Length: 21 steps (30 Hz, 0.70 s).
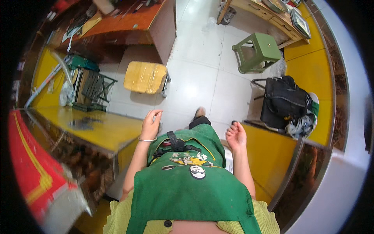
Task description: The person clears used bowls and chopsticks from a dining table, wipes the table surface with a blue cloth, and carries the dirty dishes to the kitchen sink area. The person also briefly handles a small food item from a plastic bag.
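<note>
My left hand (151, 124), with a bracelet at its wrist, hangs in the air beside a green apron (190, 187), between the apron and the yellow cabinet on the left. Its fingers are bent and apart, and nothing shows in them. On the other side, my right hand (236, 136) is half curled near the yellow cabinet's corner. A small dark thing (234, 122) shows at its fingertips; whether the hand holds it cannot be told. Black straps (176, 143) lie at the apron's pocket. One shoe (200, 112) shows on the floor ahead.
A wooden-topped stool (145, 77) stands ahead left, below a reddish desk (131, 20). Ahead right are a green plastic stool (258, 52) and a chair with a black bag (287, 98). Yellow cabinets (128, 125) flank me on the left and on the right (267, 155).
</note>
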Each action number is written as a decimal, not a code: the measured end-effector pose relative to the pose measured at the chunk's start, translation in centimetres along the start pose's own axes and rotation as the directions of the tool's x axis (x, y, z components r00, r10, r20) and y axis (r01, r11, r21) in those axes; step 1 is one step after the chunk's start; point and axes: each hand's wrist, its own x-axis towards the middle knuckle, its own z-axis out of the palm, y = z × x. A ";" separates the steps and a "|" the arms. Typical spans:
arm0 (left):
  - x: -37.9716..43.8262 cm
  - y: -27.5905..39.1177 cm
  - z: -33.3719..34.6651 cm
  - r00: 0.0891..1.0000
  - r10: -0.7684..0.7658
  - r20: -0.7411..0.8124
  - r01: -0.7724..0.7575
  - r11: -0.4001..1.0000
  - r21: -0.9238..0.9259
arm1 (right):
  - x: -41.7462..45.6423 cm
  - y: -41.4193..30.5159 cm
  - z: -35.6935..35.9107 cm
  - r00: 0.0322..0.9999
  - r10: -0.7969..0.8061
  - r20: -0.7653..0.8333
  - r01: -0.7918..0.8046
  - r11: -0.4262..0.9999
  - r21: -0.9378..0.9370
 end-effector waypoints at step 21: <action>67.7 14.1 10.2 0.979 -0.129 -0.155 0.146 0.983 0.109 | 62.0 -25.5 65.5 0.864 0.366 0.346 -0.241 0.903 -0.355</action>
